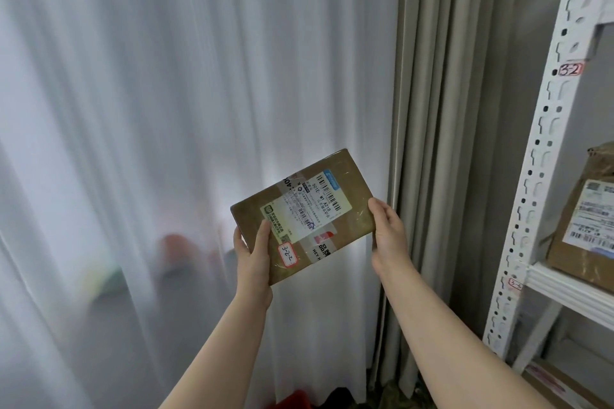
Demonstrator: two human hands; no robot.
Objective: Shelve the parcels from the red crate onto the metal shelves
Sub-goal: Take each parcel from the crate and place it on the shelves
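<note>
I hold a flat brown cardboard parcel (345,183) up in front of me, its white shipping label and a small red-edged sticker marked "3-2-2" facing me. My left hand (254,256) grips its lower left corner, thumb on the front. My right hand (388,229) grips its right edge, thumb on the front near the corner. The white metal shelf unit (538,149) stands to the right, its upright carrying a tag "3-2". A sliver of the red crate (292,400) shows at the bottom edge.
A brown parcel (584,222) with a label leans on the shelf board at right. Another box (558,385) lies on the level below. White sheer curtain (166,109) fills the left and middle; beige drapes (448,109) hang beside the shelf.
</note>
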